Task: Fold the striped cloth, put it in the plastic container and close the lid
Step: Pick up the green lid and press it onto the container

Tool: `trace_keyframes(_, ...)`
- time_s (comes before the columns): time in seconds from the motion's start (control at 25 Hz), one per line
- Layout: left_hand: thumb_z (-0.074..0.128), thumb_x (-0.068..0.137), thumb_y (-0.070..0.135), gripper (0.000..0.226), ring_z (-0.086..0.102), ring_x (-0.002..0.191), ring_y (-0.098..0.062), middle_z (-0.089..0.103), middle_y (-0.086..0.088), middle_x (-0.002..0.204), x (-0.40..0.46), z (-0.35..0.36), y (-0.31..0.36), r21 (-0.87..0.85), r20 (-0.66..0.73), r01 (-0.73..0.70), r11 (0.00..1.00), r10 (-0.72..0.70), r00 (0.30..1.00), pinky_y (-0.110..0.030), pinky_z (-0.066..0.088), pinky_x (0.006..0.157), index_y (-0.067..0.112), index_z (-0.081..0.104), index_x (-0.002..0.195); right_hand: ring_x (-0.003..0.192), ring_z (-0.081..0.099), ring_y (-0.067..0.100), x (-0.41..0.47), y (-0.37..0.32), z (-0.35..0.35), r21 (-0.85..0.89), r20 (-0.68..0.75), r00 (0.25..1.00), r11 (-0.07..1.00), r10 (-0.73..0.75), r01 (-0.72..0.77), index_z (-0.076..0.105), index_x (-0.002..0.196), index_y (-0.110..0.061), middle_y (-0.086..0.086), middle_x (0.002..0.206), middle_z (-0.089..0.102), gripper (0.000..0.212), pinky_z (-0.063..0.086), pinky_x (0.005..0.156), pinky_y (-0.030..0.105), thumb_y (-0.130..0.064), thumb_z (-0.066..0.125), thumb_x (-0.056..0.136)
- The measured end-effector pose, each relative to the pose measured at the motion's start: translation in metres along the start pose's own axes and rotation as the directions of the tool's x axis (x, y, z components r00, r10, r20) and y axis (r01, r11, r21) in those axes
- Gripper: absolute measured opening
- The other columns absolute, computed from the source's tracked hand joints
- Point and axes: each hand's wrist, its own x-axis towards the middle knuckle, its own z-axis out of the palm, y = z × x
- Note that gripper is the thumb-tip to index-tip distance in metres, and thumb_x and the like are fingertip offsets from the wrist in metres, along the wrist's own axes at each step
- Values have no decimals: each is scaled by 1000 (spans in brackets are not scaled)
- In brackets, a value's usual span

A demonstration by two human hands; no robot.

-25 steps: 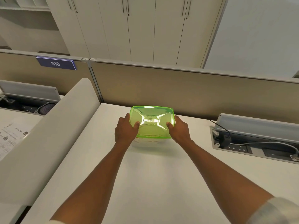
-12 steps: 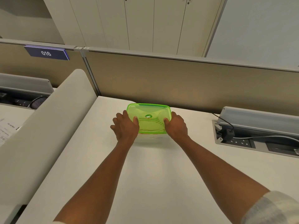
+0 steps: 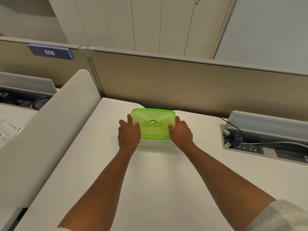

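Note:
A clear plastic container (image 3: pixel 155 144) with a translucent green lid (image 3: pixel 153 120) sits on the white desk (image 3: pixel 150 180), close to the beige partition. Dark stripes of the cloth (image 3: pixel 154 132) show faintly through the lid. My left hand (image 3: pixel 129 134) grips the container's left side, thumb on the lid's near-left corner. My right hand (image 3: pixel 180 132) holds the right side, thumb pressing the lid's near-right corner. The lid lies flat on the container.
A beige partition (image 3: pixel 183 84) runs behind the container. A white curved divider (image 3: pixel 50 124) borders the desk on the left. An open cable tray (image 3: pixel 266 144) with sockets and a black plug lies at the right. Papers lie on the neighbouring desk at far left.
The lid has settled flatter on the container, and the cloth's stripes now show through it. Both hands stay at the sides with small shifts. The view has tilted.

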Motion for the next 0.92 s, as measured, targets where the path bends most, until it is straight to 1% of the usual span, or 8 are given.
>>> trace_keyframes(0.2,26,103,36,52,59,94,-45,46,-20,114,-5,0,-2,11,22,-6,1000,5,1000,-47,48,80,23,19,153,108,57,40,-4,0,4,-12,-8,1000,1000,14,-14,23,149,-18,17,128,49,56,44,80,41,-41,36,100)
trace_keyframes(0.28,23,103,37,51,60,91,-44,45,-19,112,-6,-1,-2,33,41,-15,999,13,999,-46,47,80,30,16,154,105,58,40,-5,-1,5,-46,-1,1000,999,-2,2,17,152,-22,16,125,49,56,44,78,41,-40,32,101)
trace_keyframes(0.4,21,103,38,51,59,93,-43,46,-17,110,-5,-3,-1,42,82,-21,999,18,996,-45,46,83,38,11,153,98,59,39,-7,-1,7,-98,16,999,995,-29,31,9,153,-27,16,118,52,55,43,76,42,-38,25,102)
trace_keyframes(0.52,20,102,38,53,59,96,-42,51,-18,110,-4,-2,-1,81,88,-20,996,13,996,-45,44,83,39,4,153,94,60,39,-7,0,10,-124,20,999,991,-44,46,4,154,-27,18,111,58,56,42,73,41,-37,22,102)
trace_keyframes(0.64,20,101,37,56,62,89,-39,63,-16,100,-2,-1,-4,183,74,-58,981,46,996,-40,42,73,37,2,154,90,61,37,-7,0,10,-151,30,999,988,-40,44,1,154,-27,17,104,63,56,39,69,39,-36,21,102)
trace_keyframes(0.72,21,100,37,56,63,85,-37,66,-15,93,-1,-2,-5,200,77,-63,978,49,996,-38,40,69,37,2,153,88,62,37,-8,1,9,-159,34,999,986,-36,41,1,154,-27,16,101,65,56,39,67,38,-37,20,102)
trace_keyframes(0.8,21,100,37,57,61,79,-35,66,-14,90,-1,-4,-4,202,92,-56,978,38,995,-38,39,69,38,1,153,88,62,37,-8,1,8,-160,38,999,986,-36,42,0,154,-27,16,100,66,57,39,67,38,-37,20,102)
trace_keyframes(0.92,21,100,36,57,51,70,-31,64,-13,85,1,-5,-5,199,103,-55,978,35,994,-37,40,68,37,1,153,88,62,37,-8,1,8,-167,35,999,985,-39,45,0,154,-27,16,98,66,56,38,67,37,-37,19,102)
